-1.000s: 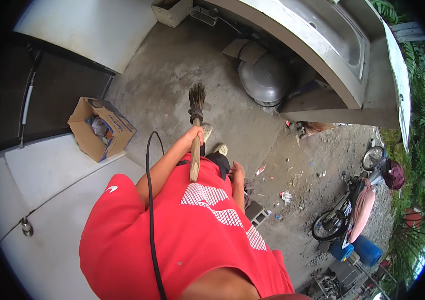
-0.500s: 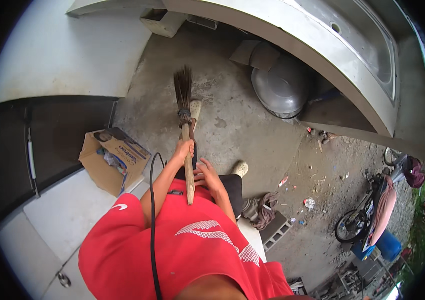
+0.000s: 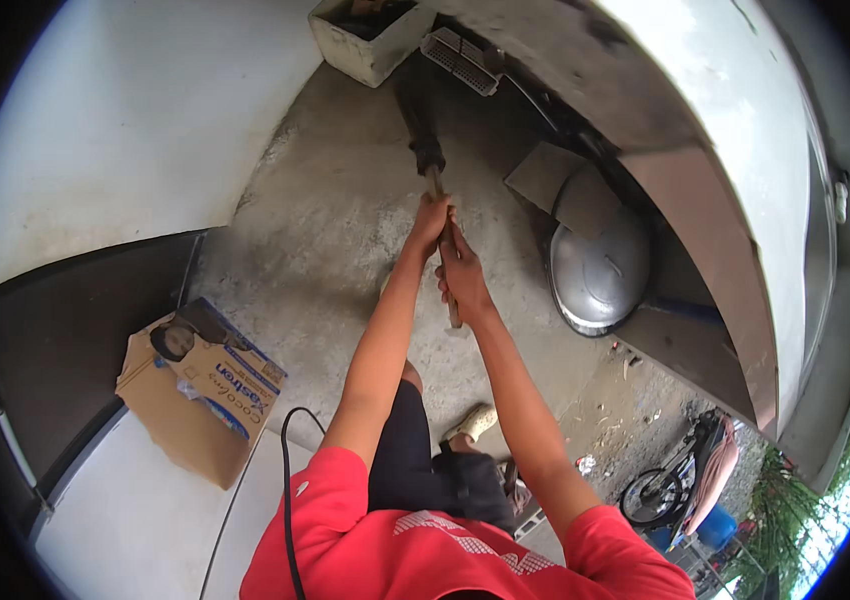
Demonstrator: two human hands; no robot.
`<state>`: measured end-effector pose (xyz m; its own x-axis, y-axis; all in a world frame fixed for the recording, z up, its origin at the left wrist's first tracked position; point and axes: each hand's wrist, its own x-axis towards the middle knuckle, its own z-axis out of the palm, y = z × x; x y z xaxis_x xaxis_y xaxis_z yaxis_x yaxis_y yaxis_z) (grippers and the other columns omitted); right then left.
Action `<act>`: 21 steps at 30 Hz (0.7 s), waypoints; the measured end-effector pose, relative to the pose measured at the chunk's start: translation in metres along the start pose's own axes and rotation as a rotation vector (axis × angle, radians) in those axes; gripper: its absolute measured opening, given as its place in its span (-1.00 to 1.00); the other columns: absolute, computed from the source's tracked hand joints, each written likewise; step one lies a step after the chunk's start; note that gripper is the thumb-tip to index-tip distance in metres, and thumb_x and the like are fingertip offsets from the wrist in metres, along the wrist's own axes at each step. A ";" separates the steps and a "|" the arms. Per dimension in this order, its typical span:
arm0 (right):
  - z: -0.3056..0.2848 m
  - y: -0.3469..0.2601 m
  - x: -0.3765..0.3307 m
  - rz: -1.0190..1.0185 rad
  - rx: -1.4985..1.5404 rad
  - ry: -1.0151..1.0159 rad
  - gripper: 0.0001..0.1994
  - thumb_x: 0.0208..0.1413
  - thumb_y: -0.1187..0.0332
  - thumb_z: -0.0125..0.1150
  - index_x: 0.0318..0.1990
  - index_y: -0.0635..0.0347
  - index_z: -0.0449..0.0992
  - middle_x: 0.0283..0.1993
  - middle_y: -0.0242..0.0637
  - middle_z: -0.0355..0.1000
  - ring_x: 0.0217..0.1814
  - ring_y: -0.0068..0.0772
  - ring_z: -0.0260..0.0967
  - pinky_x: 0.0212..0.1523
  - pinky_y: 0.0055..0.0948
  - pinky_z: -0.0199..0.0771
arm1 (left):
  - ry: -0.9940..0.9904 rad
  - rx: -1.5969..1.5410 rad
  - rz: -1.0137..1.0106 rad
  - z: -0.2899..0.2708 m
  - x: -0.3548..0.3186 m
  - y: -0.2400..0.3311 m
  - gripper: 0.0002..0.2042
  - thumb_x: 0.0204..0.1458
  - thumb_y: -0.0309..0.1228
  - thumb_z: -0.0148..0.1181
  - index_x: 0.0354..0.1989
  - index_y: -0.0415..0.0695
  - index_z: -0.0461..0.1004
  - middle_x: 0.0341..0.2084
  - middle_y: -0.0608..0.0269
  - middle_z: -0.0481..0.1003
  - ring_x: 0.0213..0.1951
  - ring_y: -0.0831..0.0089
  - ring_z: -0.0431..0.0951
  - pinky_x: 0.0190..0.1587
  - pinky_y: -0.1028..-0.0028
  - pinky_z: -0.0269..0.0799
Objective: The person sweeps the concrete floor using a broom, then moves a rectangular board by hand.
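Note:
A stick broom (image 3: 429, 157) with dark bristles and a wooden handle reaches out in front of me, its bristle end pointing away over the concrete floor (image 3: 335, 190). My left hand (image 3: 431, 224) is wrapped round the handle just below the binding. Lower on the same handle, my right hand (image 3: 463, 272) is closed too, and the handle's butt sticks out beneath it. The bristles are dark and blurred, close to a white tub and a pale plastic rack at the far end. I cannot tell whether they touch the floor.
The white tub (image 3: 370, 50) and the rack (image 3: 461, 62) stand at the far wall. A round metal lid or basin (image 3: 600, 275) sits under the counter (image 3: 685, 190) on the right. An open cardboard box (image 3: 190, 410) is at left. A motorcycle (image 3: 665, 485) stands outside on gravel.
The broom has swung forward, away from my body. My right hand, earlier off the handle with its fingers spread, now grips it. Both arms are stretched out and the view has shifted.

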<state>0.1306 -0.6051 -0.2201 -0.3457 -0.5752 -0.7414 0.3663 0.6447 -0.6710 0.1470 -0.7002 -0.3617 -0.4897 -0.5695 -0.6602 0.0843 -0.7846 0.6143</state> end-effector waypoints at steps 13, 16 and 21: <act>-0.010 0.024 0.020 0.309 -0.218 0.063 -0.52 0.22 0.17 -0.18 0.29 -0.19 0.00 -0.65 -0.48 0.20 -0.73 -0.69 0.00 -0.73 -0.56 0.07 | 0.217 0.434 0.029 -0.004 -0.009 -0.058 -0.37 0.10 -0.29 -0.20 0.30 -0.03 -0.34 -0.43 -0.11 0.44 -0.46 0.08 0.49 -0.37 0.25 0.37; -0.009 0.018 -0.036 0.186 -0.303 0.100 -0.52 0.21 0.30 -0.17 0.28 0.02 0.01 -0.16 -0.38 0.36 -0.65 -0.76 0.04 -0.65 -0.63 0.12 | 0.128 0.220 -0.150 0.014 -0.069 -0.048 -0.37 0.11 -0.29 -0.20 0.30 -0.01 -0.36 -0.48 -0.07 0.45 -0.50 0.14 0.49 -0.42 0.27 0.37; 0.029 -0.025 0.026 0.059 -0.343 0.198 -0.52 0.21 0.30 -0.23 0.29 -0.03 -0.01 -0.31 -0.31 0.38 -0.68 -0.71 0.05 -0.67 -0.61 0.14 | 0.069 0.288 0.059 0.011 0.003 0.011 -0.40 0.11 -0.26 -0.21 0.30 -0.01 -0.28 -0.48 -0.10 0.45 -0.50 0.09 0.49 -0.42 0.24 0.36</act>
<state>0.1370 -0.6509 -0.2228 -0.5051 -0.4451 -0.7394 0.0923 0.8240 -0.5591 0.1363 -0.7080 -0.3523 -0.4308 -0.6351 -0.6411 -0.1432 -0.6533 0.7434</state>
